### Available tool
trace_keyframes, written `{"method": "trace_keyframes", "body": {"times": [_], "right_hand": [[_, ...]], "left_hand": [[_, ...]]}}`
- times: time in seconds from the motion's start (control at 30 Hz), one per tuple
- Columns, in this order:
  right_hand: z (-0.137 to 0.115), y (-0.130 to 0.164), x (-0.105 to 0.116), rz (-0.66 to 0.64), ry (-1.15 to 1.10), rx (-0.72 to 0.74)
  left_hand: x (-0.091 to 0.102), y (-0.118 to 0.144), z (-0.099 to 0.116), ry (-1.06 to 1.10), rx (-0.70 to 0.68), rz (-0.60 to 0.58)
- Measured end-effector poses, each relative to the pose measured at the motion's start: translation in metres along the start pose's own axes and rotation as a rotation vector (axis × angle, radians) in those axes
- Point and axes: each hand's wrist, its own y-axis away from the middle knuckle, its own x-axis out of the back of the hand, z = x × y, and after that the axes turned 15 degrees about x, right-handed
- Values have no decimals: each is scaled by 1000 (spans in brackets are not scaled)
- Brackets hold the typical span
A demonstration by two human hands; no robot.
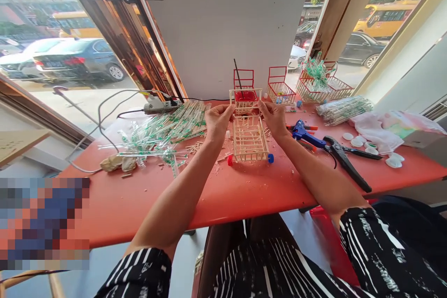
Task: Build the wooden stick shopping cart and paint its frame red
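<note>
Both hands (218, 123) (274, 118) pinching stick cart (249, 139), fingertip contact unclear

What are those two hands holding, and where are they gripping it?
A small stick-built cart: left hand and right hand pinch its top rail at either end.

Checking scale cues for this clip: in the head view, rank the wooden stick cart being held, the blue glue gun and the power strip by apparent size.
1. Wooden stick cart, held by the left hand and right hand.
2. Blue glue gun and power strip look alike; the strip lies farther back, so unranked.
</note>
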Motion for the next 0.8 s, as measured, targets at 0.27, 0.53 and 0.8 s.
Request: {"method": "trace_keyframes", "body": {"times": [0.27,0.53,0.8], "right_hand": [[2,1,3,-4,0,-6],[4,-6,12,-53,37,-10],[7,-6,11,-39,50,5]], "left_hand": [[0,2,-1,14,-10,-27],[1,2,7,74,35,-162],[6,-3,12,135,99,-284]]}}
